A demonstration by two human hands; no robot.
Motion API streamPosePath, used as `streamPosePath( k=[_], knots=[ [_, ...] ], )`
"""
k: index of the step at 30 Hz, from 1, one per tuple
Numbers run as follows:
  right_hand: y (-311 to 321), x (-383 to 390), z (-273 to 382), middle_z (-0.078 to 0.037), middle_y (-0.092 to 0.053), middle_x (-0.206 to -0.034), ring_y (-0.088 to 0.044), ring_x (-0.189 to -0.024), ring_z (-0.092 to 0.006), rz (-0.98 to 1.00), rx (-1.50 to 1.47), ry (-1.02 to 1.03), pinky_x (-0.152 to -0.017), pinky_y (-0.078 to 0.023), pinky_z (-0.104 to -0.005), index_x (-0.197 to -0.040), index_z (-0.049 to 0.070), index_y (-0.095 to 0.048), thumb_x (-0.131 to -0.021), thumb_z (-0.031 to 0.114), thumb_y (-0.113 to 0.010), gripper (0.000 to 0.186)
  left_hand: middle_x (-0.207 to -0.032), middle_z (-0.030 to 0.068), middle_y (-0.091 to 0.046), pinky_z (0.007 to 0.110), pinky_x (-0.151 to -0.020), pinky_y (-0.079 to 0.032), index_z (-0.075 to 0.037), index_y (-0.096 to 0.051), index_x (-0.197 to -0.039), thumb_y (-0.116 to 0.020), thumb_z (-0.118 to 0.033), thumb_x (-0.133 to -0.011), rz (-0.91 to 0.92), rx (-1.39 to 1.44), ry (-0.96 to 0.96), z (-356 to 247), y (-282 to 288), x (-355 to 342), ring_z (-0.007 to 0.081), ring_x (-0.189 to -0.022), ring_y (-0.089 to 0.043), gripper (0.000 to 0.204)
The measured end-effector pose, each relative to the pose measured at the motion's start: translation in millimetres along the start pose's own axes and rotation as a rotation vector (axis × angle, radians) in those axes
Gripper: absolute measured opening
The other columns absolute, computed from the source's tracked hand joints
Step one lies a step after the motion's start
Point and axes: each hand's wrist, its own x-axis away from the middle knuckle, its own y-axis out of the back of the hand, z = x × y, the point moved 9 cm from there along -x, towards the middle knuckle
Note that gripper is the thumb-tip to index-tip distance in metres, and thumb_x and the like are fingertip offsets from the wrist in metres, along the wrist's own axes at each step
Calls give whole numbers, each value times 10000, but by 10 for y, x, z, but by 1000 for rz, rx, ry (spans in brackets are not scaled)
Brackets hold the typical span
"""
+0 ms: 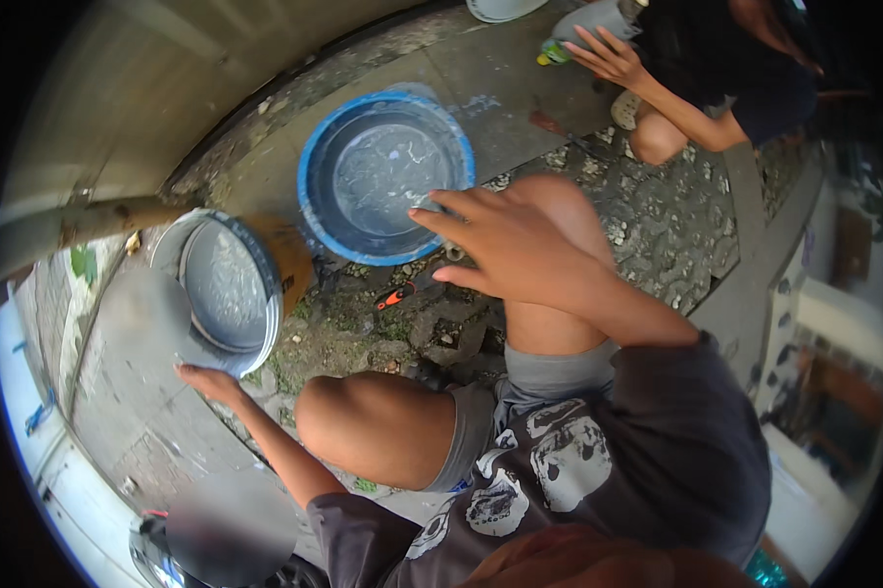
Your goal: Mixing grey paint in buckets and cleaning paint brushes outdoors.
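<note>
A bucket [269, 290] with a pale rim and ochre outer side stands tilted at the left, wet grey material showing inside it. My left hand [208, 382] is at its near rim and seems to grip it; most of its fingers are hidden. Over my right knee, my right hand [520, 243] is held with fingers spread and nothing in it. Its fingertips overlap the near right edge of a round blue basin [311, 211] in the view, though contact cannot be told. Thin grey liquid or paste with pale streaks covers the basin's bottom.
An orange-and-black handled tool [396, 296] lies on the rough stone ground between bucket and basin. Farther right is a tool with a reddish-brown handle [547, 122]. At the upper right another person's hand [608, 61] is at a bottle [557, 51] with a yellow cap. A wall borders the far left.
</note>
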Motion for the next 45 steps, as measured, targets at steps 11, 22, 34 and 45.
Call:
streamPosePath(
  k=[11,22,34,45],
  knots=[
    [556,914,-1545,-220,-685,-832,-678,-759,-409,138,86,-772,-642,-517,-440,-1005,18,-692,-998,240,-566,254,-1508,243,-430,433,-1157,-327,46,-367,-1487,-341,-214,-1089,-115,-330,-394,70,496,-626,371,-1394,-415,476],
    [-4172,1211,598,-210,-640,-1199,-657,-1087,-393,781,-14,-187,-895,-543,-499,-1240,38,-604,-904,294,-640,424,-1448,196,-484,515,-1079,-268,-26,-342,-1513,-403,-525,-1035,-128,-97,-13,-248,322,129,330,-1328,-462,694],
    [-4493,708,735,-158,-613,-1096,-679,-974,-333,692,95,200,-779,-569,-459,-1118,88,-529,-931,200,-580,224,-1394,181,-536,488,-1056,-292,-25,-392,-1478,-460,-545,-1009,-183,-138,31,-188,393,-62,300,-1291,-496,703],
    [-4725,804,650,-169,-632,-1076,-695,-927,-366,672,81,201,-782,-568,-480,-1145,66,-536,-849,192,-698,360,-1384,178,-535,486,-1063,-295,-25,-384,-1481,-453,-550,-1008,-198,-139,-14,-234,436,9,298,-1283,-500,710]
  ],
)
